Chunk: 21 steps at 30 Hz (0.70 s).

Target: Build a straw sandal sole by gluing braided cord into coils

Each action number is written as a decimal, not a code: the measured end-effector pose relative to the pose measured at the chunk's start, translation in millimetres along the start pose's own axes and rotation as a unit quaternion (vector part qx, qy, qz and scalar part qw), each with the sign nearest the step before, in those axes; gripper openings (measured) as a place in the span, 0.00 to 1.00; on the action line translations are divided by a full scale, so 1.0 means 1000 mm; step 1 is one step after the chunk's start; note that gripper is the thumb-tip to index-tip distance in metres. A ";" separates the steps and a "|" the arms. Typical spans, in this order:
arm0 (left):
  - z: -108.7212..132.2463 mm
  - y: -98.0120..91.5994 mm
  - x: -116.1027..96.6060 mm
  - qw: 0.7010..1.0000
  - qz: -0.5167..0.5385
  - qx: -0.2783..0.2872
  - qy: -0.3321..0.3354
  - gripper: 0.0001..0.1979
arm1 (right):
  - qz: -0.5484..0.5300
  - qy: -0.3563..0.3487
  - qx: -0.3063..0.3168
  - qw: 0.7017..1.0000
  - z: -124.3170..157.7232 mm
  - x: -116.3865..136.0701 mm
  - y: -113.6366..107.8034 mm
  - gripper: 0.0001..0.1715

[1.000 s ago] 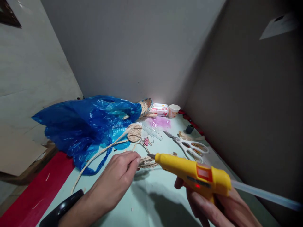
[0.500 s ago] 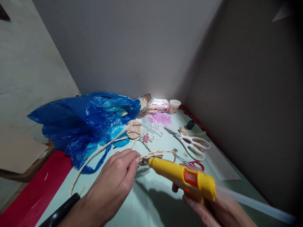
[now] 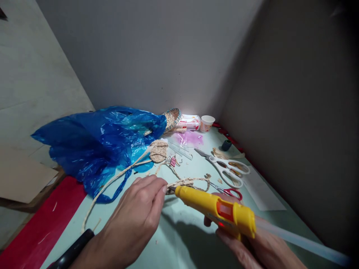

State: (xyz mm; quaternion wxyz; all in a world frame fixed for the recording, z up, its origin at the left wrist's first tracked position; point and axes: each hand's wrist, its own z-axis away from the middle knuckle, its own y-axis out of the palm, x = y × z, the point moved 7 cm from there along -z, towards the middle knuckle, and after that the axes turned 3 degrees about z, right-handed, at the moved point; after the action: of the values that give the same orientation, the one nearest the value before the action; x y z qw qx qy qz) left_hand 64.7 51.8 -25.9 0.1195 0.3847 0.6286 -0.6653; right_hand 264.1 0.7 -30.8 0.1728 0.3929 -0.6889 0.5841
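Observation:
My left hand [image 3: 143, 209] is closed, pinching a braided straw piece [image 3: 186, 182] between thumb and fingers; part of that piece is hidden behind the hand. In my right hand [image 3: 238, 243] is a yellow glue gun [image 3: 207, 203], its tip touching or very near the braid beside my left thumb. A long clear glue stick [image 3: 297, 239] sticks out of the gun's back end, and a small red light glows on its side. Beyond the hands lies a coiled straw braid [image 3: 158, 151] with a long loose strand [image 3: 108, 183].
A crumpled blue plastic bag [image 3: 103, 145] fills the left back, beside a woven basket [image 3: 172, 118]. White-handled scissors [image 3: 224, 168], red-handled scissors [image 3: 231, 192], a dark thread spool [image 3: 226, 145] and a paper cup [image 3: 207, 123] stand or lie at right. A black handle [image 3: 74, 250] is at lower left.
Both hands, the glue gun and the braid stay almost where they were. The view has shifted slightly, so the background things sit a little higher.

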 end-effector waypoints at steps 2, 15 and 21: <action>0.001 0.000 0.001 1.000 -0.007 -0.007 0.003 0.15 | -0.018 -0.004 0.006 1.000 -0.003 0.003 0.000 0.19; -0.001 -0.002 -0.002 0.999 -0.042 -0.002 0.013 0.16 | -0.059 0.052 0.014 0.997 0.007 -0.016 0.004 0.21; 0.002 0.000 -0.002 0.999 -0.049 -0.005 0.019 0.16 | -0.021 0.030 -0.018 0.999 0.009 -0.014 0.000 0.20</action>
State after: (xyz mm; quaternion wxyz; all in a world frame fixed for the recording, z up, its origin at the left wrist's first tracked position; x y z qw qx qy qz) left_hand 65.1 49.3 -24.9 0.0773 0.3656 0.6522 -0.6595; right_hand 275.2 -3.4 -43.1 0.2123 0.3865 -0.6855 0.5794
